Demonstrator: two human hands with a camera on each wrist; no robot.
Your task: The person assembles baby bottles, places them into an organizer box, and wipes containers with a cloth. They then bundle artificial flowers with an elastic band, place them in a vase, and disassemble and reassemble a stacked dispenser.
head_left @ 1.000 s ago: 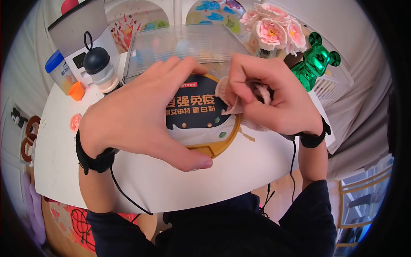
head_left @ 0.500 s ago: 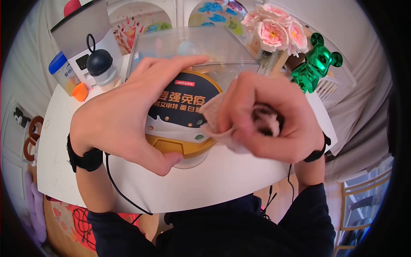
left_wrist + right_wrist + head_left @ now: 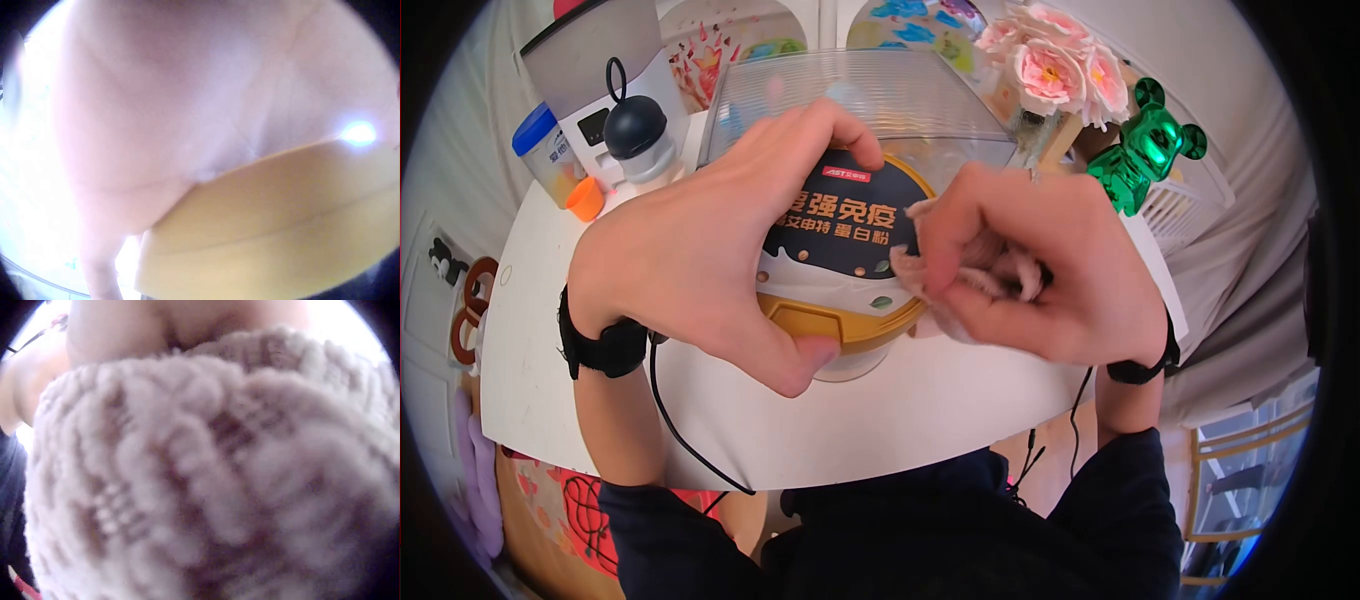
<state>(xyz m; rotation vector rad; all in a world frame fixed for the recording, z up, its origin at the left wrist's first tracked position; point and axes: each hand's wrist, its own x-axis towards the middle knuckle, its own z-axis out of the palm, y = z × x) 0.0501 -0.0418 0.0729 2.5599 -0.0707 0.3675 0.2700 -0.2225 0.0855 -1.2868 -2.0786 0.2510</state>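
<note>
Bent index finger of left hand (image 3: pixel 690 235) down since half-second earlier; bracing tub (image 3: pixel 840 240) on table (image 3: pixel 900 425) with fingers spread wide around. Gripping cloth (image 3: pixel 206 456) in right hand's (image 3: pixel 1085 265) curled fingers beside tub. Could skid tub if rubbing hard.

White table (image 3: pixel 930 415) beneath gold-lidded tub (image 3: pixel 845 250)

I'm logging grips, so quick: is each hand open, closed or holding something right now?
Left hand: holding the gold-rimmed tub, fingers and thumb around its lid.
Right hand: closed, holding a bunched cloth.
</note>
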